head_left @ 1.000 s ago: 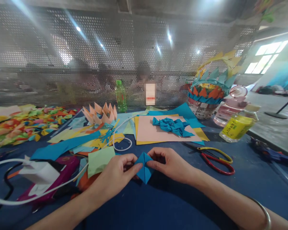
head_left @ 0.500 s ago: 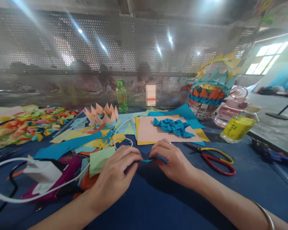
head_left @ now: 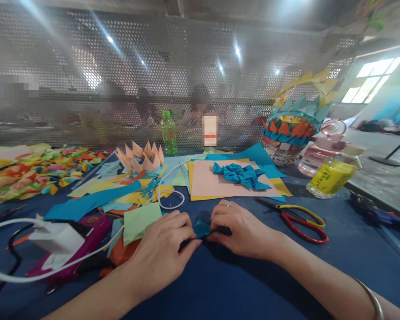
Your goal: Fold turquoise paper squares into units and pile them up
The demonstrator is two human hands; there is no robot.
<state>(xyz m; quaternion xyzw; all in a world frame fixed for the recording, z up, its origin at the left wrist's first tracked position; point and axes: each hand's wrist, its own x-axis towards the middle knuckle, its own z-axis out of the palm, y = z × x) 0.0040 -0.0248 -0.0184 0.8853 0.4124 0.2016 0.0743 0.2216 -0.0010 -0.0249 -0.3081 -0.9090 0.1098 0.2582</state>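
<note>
A small piece of blue paper (head_left: 201,228) is pinched between my two hands just above the dark blue table. My left hand (head_left: 168,240) grips its left side with thumb and fingertips. On the opposite side my right hand (head_left: 238,229), a ring on one finger, closes on the paper. Fingers cover both ends of the piece, so its full shape is hidden. Beyond the hands, several folded blue paper pieces (head_left: 241,174) lie in a pile on a pale pink sheet (head_left: 206,182). A light green paper square (head_left: 140,222) sits beside my left hand.
Scissors (head_left: 302,224) with red and yellow handles lie to the right, near a yellow-labelled bottle (head_left: 334,175) and a paper basket (head_left: 286,133). At left are a purple power strip (head_left: 96,231), a white cable and colourful paper bits (head_left: 46,173). A peach paper ring (head_left: 140,158) stands behind.
The blue paper has turned so that more of its face shows between my fingers. Both hands have shifted slightly while keeping their pinch.
</note>
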